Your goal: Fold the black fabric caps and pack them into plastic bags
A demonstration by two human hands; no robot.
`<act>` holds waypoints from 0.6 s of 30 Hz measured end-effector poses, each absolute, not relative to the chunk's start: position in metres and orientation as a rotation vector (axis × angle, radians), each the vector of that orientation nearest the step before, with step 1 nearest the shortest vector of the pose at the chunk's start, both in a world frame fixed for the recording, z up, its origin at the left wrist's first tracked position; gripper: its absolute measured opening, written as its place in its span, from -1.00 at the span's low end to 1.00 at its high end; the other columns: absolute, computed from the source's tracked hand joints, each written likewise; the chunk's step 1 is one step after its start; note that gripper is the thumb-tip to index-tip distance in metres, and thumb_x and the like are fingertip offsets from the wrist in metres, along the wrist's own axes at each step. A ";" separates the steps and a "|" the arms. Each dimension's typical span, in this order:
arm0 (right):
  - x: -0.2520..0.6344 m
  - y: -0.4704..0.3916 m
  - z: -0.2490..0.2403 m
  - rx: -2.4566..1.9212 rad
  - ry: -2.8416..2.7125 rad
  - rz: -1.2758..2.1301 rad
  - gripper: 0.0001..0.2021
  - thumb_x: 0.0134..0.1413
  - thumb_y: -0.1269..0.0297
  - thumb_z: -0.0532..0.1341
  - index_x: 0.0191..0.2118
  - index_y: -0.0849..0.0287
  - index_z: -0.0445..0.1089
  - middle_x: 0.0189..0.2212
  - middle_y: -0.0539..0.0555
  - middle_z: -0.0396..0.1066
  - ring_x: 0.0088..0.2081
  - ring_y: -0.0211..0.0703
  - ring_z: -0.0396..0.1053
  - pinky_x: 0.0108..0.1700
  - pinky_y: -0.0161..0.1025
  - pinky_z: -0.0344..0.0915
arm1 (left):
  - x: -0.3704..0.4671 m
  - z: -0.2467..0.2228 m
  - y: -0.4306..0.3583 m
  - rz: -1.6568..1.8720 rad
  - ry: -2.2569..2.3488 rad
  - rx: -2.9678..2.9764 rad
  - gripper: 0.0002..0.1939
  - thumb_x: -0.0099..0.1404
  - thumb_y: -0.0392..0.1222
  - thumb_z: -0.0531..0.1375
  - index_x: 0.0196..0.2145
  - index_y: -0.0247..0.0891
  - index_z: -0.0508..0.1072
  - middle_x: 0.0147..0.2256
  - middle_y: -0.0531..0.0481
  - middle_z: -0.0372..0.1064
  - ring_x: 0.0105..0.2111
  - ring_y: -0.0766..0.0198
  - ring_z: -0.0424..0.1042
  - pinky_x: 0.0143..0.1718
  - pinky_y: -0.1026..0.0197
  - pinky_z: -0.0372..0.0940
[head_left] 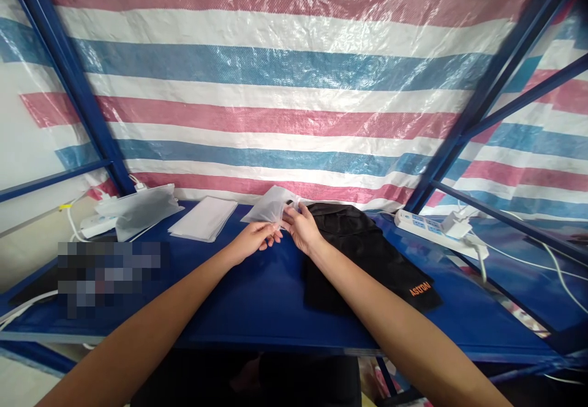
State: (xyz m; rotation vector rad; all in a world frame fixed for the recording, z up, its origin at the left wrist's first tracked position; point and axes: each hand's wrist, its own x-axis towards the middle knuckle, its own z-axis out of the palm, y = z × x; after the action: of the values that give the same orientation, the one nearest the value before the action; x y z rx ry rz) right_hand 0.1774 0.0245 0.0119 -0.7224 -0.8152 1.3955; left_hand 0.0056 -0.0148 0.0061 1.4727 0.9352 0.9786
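Observation:
Above the blue tabletop (248,303), both hands are at a frosted, see-through plastic bag (269,203). My left hand (257,238) is closed, its thumb and fingers pinching the bag's near edge. On the bag's right side, my right hand (299,228) has its fingers bent around the plastic. A small black spot shows by the right fingertips; what it is I cannot make out. Just right of that hand lies a black cloth bag or garment (353,229) with orange lettering, partly covered by my right forearm.
A stack of flat whitish sheets or bags (203,218) lies left of the hands. Farther left, another frosted bag (144,209) leans by a power strip (98,224). A second power strip (429,229) with cables sits right. Blue metal posts (478,97) and a striped tarp (285,70) surround the table.

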 end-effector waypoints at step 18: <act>0.219 0.043 0.009 -0.932 -1.820 0.259 -0.86 0.27 0.30 0.34 -0.09 0.05 0.60 0.15 0.18 0.58 0.14 0.17 0.53 0.25 0.13 0.43 | -0.080 0.044 0.000 0.859 0.715 0.659 -0.55 0.29 -0.29 0.21 -0.61 -0.16 0.02 -0.64 0.17 -0.09 -0.70 0.46 -0.04 -0.72 0.40 0.02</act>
State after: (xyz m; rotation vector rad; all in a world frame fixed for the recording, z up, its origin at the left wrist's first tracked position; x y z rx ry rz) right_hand 0.2194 0.0434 0.0092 -0.9322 -1.8203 0.2588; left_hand -0.0803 -0.0004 0.0438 0.6591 0.7150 0.8592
